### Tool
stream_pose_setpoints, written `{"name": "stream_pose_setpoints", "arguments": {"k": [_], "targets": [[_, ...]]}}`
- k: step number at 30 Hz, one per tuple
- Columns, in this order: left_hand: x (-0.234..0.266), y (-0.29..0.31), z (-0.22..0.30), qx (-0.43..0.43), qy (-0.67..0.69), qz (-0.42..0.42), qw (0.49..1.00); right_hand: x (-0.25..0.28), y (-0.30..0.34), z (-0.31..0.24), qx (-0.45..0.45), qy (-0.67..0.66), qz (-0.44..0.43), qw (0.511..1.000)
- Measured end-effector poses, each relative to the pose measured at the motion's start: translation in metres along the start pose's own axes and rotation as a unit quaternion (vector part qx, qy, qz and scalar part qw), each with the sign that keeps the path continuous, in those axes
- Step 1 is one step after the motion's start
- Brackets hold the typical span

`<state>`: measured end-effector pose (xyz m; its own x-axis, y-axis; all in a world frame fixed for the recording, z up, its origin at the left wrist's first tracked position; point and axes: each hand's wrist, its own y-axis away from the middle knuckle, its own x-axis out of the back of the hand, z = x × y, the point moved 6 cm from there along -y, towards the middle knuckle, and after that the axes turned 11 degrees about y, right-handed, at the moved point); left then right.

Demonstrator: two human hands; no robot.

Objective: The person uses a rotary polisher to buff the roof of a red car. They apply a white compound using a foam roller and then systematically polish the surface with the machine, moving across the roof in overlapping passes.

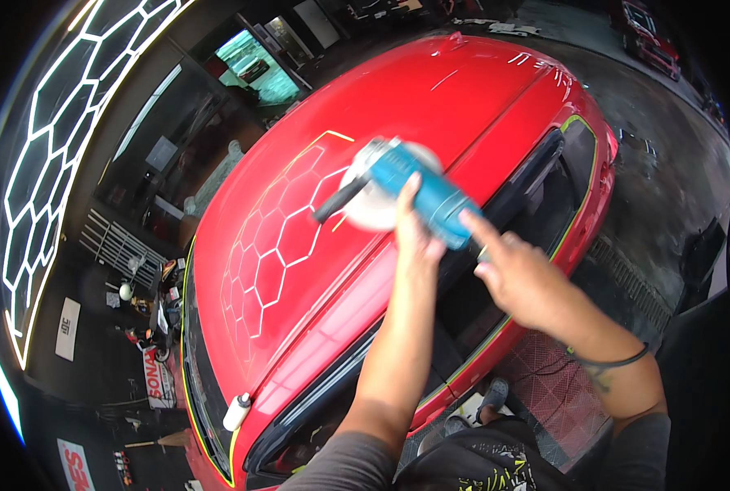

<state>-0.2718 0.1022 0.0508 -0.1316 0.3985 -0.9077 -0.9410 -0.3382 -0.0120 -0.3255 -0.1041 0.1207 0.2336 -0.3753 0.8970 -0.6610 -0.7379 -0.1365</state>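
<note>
Head view, polisher (435,196) near edge (500,123), broad roof (397,98)

Far left of the fingers (411,195), we see honeycomb lights (51,141) and, nearer us, a broom (170,439). Beyond the fingers to the left, we have a bright doorway (254,72); beyond to the right, a distant red car (649,41).

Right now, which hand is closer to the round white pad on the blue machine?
Left. The left hand is on the front part of the blue machine, right beside the white pad; the right hand is at the back end, farther away.
</note>
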Motion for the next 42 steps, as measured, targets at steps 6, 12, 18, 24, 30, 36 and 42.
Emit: {"name": "stream_pose_setpoints", "arguments": {"k": [6, 12, 18, 24, 30, 36, 42], "targets": [[-0.022, -0.045, -0.020, 0.028, 0.000, -0.010, 1.000, 0.005, -0.027, 0.028, -0.025, -0.010, 0.008, 1.000], [0.014, 0.054, 0.038, -0.062, -0.014, 0.017, 0.998, -0.011, 0.005, -0.031, 0.069, -0.023, -0.036, 0.997], [0.059, 0.172, 0.134, -0.210, -0.033, 0.078, 0.974, -0.056, 0.009, -0.123, 0.238, 0.028, -0.055, 0.969], [0.081, 0.178, 0.173, -0.248, 0.030, 0.068, 0.966, -0.073, -0.030, -0.162, 0.271, 0.032, -0.018, 0.962], [0.056, 0.096, 0.134, -0.137, -0.028, 0.053, 0.989, -0.028, -0.053, -0.114, 0.133, 0.113, -0.074, 0.982], [0.033, 0.147, 0.098, -0.067, -0.350, 0.172, 0.919, 0.008, -0.095, -0.007, -0.021, 0.134, -0.007, 0.991], [0.134, 0.331, 0.241, -0.468, -0.615, 0.355, 0.526, 0.024, -0.162, 0.037, -0.070, 0.151, 0.020, 0.986]]}}
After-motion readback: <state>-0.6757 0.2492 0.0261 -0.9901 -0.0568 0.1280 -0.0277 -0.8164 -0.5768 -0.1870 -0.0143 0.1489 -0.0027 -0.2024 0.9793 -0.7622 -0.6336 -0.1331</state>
